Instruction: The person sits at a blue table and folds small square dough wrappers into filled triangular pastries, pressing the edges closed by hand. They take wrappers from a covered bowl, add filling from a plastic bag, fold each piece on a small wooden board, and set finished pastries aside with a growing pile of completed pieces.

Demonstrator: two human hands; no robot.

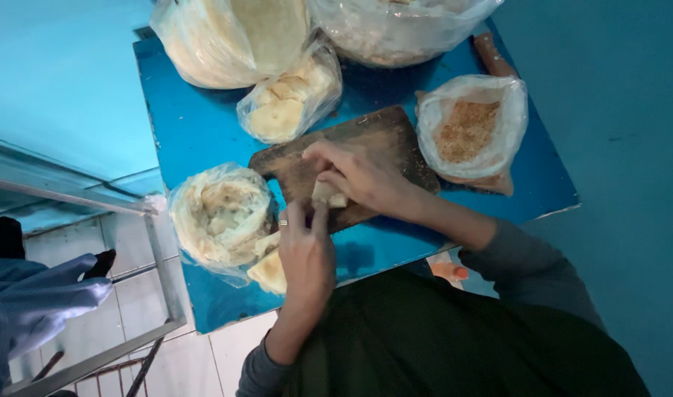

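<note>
— Hands?
— Left hand (305,254) and right hand (360,176) both pinch the dough piece (327,194), fingers closed round it.
— Location?
— Over the board (366,143), on the blue table (197,125).

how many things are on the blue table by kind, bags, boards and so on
Plastic bags with pale dough or food: 4 (top left, top middle, small one, open one at left)
Plastic bag of brown crumbs: 1
Wooden cutting board: 1
Pale piece held by both hands: 1
Loose pale piece at table edge: 1
Total: 8
</note>
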